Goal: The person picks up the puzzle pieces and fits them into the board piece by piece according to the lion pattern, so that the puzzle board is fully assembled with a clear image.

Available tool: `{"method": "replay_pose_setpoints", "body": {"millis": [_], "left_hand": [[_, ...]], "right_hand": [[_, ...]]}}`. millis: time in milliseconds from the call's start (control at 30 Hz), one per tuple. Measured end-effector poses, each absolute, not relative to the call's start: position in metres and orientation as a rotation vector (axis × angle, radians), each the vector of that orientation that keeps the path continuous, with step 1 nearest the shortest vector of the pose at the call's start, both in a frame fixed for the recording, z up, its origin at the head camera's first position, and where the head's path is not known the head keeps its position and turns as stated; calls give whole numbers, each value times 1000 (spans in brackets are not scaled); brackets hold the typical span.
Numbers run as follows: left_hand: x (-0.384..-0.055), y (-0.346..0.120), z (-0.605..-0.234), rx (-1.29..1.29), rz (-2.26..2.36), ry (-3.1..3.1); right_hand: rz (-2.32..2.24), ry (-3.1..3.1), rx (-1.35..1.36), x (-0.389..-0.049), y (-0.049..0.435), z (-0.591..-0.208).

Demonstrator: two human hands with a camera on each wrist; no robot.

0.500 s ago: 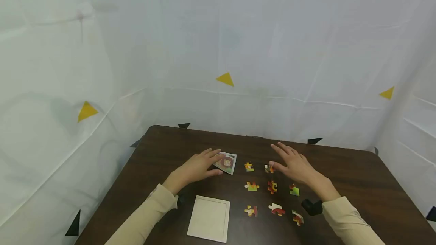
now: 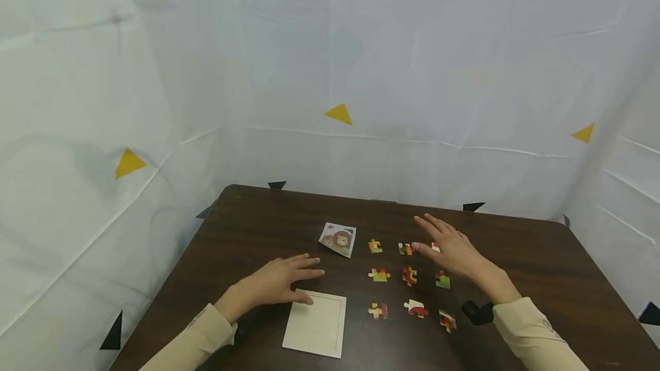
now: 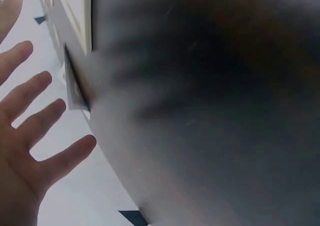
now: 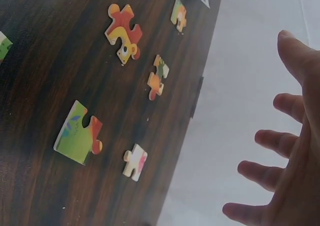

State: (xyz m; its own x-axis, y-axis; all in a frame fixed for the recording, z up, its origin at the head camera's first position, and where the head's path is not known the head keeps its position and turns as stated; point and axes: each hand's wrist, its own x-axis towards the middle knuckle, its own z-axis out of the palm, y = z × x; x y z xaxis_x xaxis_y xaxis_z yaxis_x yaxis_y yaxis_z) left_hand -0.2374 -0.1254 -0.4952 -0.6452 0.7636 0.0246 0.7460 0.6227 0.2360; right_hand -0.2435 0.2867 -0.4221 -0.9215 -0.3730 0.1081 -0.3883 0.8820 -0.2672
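Observation:
My left hand [image 2: 275, 282], fingers spread, hovers over the far left corner of a pale square puzzle frame [image 2: 315, 325]. It holds nothing, and in the left wrist view its fingers [image 3: 30, 93] stand apart above the table. My right hand [image 2: 451, 248] is raised over the far right of several loose jigsaw pieces laid out in rows, its fingers extended and holding nothing. Below it lie a green corner piece [image 4: 77, 136] and a white and pink piece [image 4: 135, 162]. A red and yellow piece [image 4: 124, 33] with an animal's eye lies farther left in the right wrist view.
A small picture card [image 2: 338, 239] with a lion and a lifted edge lies beyond the left hand. The dark wooden table [image 2: 268, 216] ends at white hanging sheets [image 2: 392, 73] behind and at both sides.
My left hand has drawn back from the picture card toward me, to above the puzzle frame, uncovering the card. The right hand has shifted slightly right, and another piece shows beside its thumb.

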Motion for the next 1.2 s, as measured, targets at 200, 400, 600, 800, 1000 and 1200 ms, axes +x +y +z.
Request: {"method": "replay_pose_setpoints", "body": {"millis": [200,400,600,800,1000,1200], "left_hand": [[-218,-133,-498,1312,339,2709],[-201,-140,-500,1346,332,2680],[-194,-150,-502,1378,326,2663],[-191,-164,-503,1485,370,2668],[-187,-164,-501,1473,386,2626],[-187,-161,-500,1464,372,2630]], "right_hand": [[452,-2983,616,-245,286,-425],[452,-2980,613,-243,286,-425],[463,-2967,610,-240,286,-426],[477,-2991,596,-239,287,-428],[475,-2991,601,-239,289,-429],[479,-2979,600,-240,288,-430]]}}
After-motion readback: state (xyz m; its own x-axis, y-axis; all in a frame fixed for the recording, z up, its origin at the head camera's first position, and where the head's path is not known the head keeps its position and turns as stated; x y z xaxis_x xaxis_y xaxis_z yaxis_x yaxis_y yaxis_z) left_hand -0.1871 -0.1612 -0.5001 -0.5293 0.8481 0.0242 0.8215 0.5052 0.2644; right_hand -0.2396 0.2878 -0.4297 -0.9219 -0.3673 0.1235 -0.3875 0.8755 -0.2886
